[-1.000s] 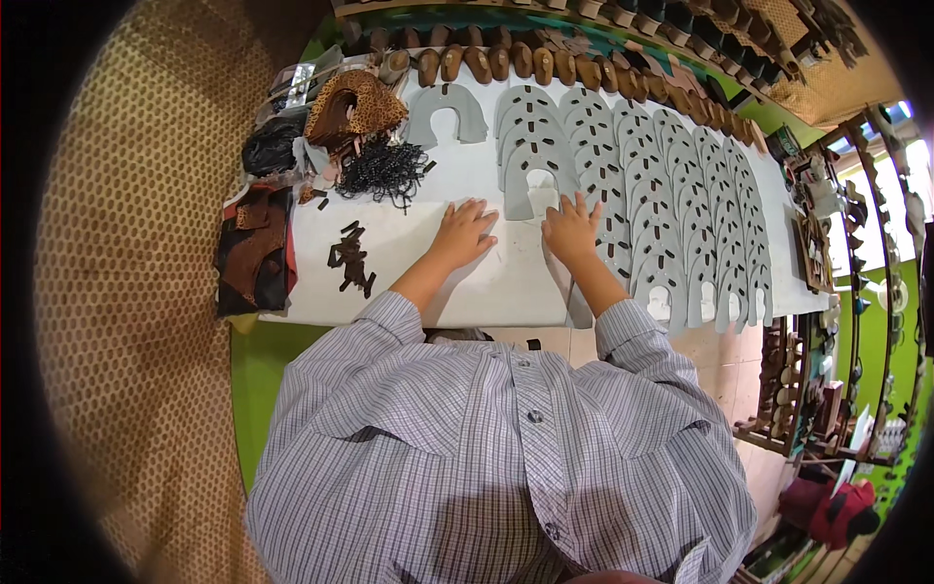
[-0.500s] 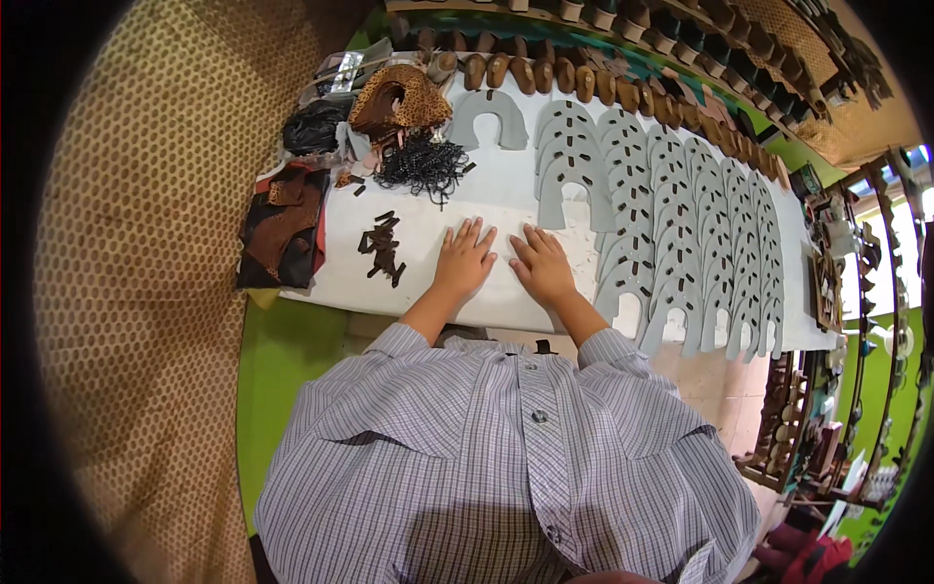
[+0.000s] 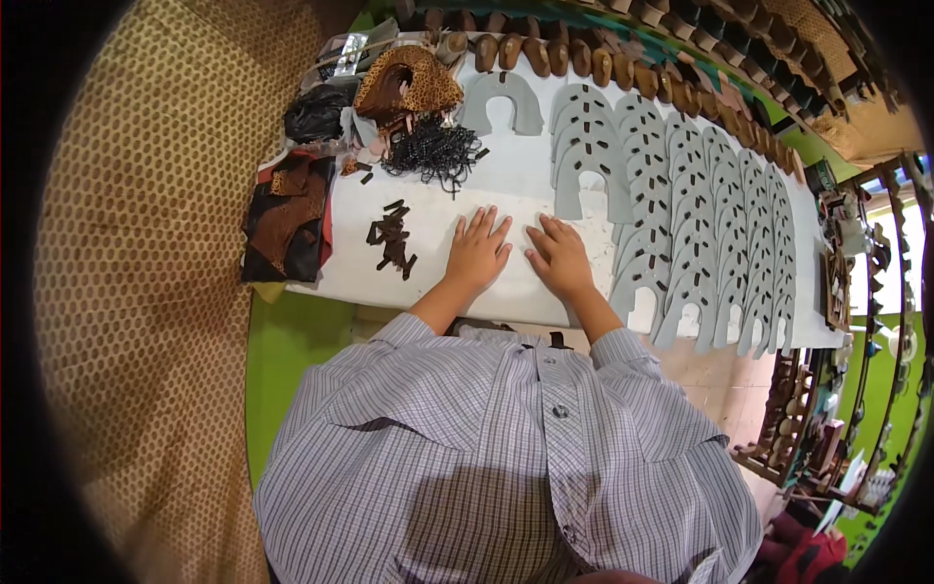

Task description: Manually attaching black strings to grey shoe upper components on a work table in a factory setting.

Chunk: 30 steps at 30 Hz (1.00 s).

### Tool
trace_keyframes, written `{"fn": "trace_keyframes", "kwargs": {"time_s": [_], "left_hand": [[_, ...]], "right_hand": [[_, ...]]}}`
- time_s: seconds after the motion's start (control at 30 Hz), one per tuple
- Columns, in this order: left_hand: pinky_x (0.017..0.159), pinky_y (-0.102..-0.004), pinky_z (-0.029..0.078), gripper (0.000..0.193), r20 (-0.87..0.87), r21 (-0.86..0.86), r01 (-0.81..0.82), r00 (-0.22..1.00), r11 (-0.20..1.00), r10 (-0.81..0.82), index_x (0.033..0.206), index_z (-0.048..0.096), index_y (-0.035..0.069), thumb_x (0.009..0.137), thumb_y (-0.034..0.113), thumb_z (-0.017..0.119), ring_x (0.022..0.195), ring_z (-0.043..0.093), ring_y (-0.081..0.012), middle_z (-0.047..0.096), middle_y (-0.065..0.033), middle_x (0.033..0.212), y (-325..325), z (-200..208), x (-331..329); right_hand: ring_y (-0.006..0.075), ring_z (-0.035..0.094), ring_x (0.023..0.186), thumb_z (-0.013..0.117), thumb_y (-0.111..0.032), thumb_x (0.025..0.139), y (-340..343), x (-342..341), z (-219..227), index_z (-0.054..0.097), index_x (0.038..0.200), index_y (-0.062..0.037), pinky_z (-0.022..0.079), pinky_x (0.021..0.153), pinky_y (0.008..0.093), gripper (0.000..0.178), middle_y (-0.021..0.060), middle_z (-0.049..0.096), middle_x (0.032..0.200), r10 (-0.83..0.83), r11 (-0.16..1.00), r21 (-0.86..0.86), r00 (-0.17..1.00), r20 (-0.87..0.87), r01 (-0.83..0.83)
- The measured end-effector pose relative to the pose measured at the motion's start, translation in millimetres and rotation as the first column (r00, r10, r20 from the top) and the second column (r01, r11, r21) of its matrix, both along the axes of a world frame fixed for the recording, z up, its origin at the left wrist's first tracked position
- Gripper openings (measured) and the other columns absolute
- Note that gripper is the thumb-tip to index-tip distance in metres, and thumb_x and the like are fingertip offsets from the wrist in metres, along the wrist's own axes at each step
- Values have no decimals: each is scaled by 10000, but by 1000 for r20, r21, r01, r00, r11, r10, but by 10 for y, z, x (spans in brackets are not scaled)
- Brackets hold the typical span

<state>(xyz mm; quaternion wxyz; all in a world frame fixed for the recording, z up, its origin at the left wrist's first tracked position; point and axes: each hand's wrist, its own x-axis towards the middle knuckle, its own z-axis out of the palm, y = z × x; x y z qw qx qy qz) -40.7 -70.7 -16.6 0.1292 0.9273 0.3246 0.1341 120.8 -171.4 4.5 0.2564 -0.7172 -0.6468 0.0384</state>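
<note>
Both my hands rest palm down on the white-covered table with nothing in them. My left hand (image 3: 477, 253) lies flat with fingers spread, to the right of a loose pile of small dark brown strips (image 3: 392, 238). Flat beside it, with a gap between, is my right hand (image 3: 562, 259), fingers stretched out just short of the nearest grey U-shaped piece (image 3: 574, 195). Several such grey pieces (image 3: 686, 209) overlap in columns to the right, each bearing small dark tabs. A single grey U-shaped piece (image 3: 530, 102) lies farther back.
A tangle of black cords (image 3: 433, 151) and leopard-print material (image 3: 413, 78) sit at the back left, near a black bag (image 3: 319, 110). Dark and brown scraps (image 3: 287, 219) cover the left end. Brown shoe lasts (image 3: 581, 58) line the back edge. Racks (image 3: 866, 389) stand at right.
The view has shifted slightly, so the table's contents appear a little farther right. My hands stay flat on the table, the gap between them slightly wider.
</note>
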Motion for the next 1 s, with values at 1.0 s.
{"fn": "trace_keyframes", "kwargs": {"time_s": [1.0], "left_hand": [[1088,-488,148,572,67,-37,197,979,980,-195,1379,368,184,858,374,510,1336,267,-288,302,-118,1441,261,27,-191]], "right_hand": [[331,503,1023,546,-69,717,358,-380,-66,568,965,-40,399,884,429,250,170,535,1116,-233,972,62,969,79,229]]}}
